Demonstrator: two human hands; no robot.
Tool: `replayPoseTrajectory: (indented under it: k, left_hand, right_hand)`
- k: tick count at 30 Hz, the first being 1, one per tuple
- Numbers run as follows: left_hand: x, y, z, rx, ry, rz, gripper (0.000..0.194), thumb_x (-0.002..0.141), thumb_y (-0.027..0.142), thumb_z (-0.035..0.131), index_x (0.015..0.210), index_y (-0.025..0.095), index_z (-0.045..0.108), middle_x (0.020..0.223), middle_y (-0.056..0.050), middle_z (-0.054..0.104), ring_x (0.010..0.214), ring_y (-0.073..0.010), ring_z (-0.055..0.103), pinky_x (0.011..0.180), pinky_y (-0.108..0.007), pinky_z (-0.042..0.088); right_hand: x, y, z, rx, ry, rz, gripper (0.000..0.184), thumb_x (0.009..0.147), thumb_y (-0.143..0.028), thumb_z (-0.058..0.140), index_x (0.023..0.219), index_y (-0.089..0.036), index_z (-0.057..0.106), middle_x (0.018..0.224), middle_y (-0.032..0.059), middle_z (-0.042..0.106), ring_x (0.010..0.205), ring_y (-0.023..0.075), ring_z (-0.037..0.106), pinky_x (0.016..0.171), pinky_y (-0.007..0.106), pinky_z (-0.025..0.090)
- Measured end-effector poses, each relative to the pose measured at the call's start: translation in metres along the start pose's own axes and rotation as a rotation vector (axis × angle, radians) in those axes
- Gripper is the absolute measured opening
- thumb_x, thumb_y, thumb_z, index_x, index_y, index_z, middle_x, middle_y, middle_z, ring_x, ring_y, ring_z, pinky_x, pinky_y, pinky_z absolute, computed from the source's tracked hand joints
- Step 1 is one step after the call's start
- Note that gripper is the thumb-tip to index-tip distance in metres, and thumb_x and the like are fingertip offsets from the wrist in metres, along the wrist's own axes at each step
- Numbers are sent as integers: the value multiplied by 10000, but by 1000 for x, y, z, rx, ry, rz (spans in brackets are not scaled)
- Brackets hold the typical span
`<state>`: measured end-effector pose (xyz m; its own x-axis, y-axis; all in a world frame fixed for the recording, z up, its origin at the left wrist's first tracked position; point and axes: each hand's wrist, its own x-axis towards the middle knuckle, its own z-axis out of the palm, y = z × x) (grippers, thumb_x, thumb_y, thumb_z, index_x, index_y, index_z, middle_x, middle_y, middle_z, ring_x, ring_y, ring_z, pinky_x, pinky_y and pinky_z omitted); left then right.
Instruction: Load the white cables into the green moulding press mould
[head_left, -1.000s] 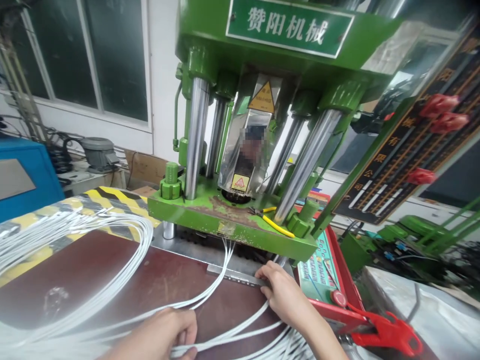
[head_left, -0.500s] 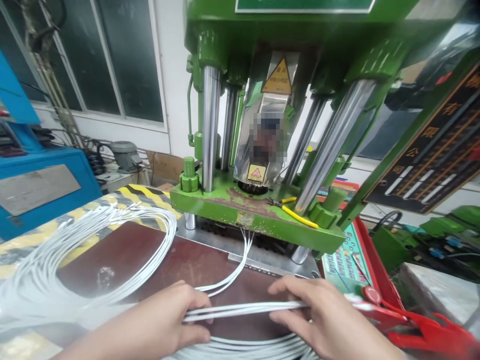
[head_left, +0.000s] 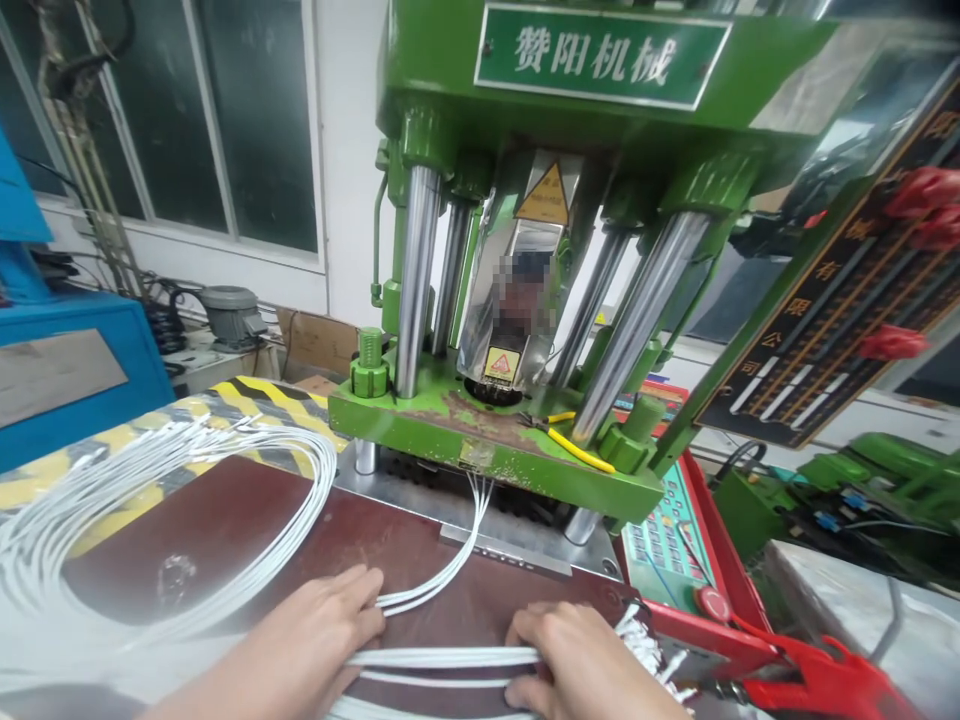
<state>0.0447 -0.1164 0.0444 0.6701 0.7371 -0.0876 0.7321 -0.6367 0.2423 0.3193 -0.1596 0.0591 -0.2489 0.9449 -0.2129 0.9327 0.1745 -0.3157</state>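
My left hand (head_left: 315,635) and my right hand (head_left: 581,665) grip a straight bundle of white cables (head_left: 442,657) stretched between them over the dark brown table top (head_left: 225,520). The cable ends (head_left: 645,640) stick out past my right hand. More white cables (head_left: 450,560) run from under my left hand into the mould gap of the green press machine (head_left: 495,455). A large loop of the same cables (head_left: 150,490) lies to the left.
A red control box with a keypad (head_left: 675,545) and a red clamp tool (head_left: 810,675) sit at the right. Yellow-handled pliers (head_left: 562,445) rest on the press platen. A blue machine (head_left: 67,370) stands at the left. Yellow-black hazard tape (head_left: 247,395) edges the table.
My right hand left the press front, took hold of the cable bundle, then slid along it toward me. The view dipped down, then rose again to show the machine's sign.
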Motion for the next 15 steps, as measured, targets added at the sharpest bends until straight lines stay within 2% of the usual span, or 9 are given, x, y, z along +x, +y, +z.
replayPoseTrajectory:
  k: [3,7,10,12,13,15]
  left_hand:
    - [-2,3,-6,-27,-23,-21,243,797,203,514,1002,282,618,1190,-51,568,1167,-271,483,953,-392,416]
    - [-5,12,-9,-84,-67,-66,238,826,369,545,1030,292,640,1204,-62,582,1164,-297,495,967,-427,424]
    - [0,21,-4,-146,-25,-82,314,811,406,560,1084,263,622,1252,-93,558,1191,-333,469,987,-441,395]
    - [6,26,-4,-248,13,-91,281,826,345,524,1080,262,612,1169,-76,608,1107,-296,536,934,-383,428]
    - [9,27,-8,-319,27,-107,248,837,331,500,1044,268,620,1081,-53,641,1023,-263,578,881,-341,448]
    - [14,27,-22,-476,38,-147,180,832,362,515,900,260,647,869,-5,656,835,-206,607,754,-272,454]
  right_hand:
    - [7,1,9,-50,-7,-16,141,639,-211,701,733,-226,596,845,-26,650,814,194,607,652,264,355]
    - [8,-1,8,-142,8,-95,127,680,-157,645,781,-189,575,960,32,615,945,218,552,742,273,378]
    - [-3,-10,-14,-56,119,-117,51,806,-149,514,806,-198,527,928,20,602,883,171,538,754,256,372]
    - [-13,-17,-36,38,156,-113,42,867,-235,498,830,-228,516,855,-19,605,793,144,537,697,240,362]
    - [-17,-20,-48,84,153,-108,72,861,-320,540,870,-250,523,826,-39,607,760,139,537,672,235,354]
    - [-25,-21,-69,171,134,-96,292,785,-494,622,980,-295,533,814,-58,614,745,142,541,645,227,345]
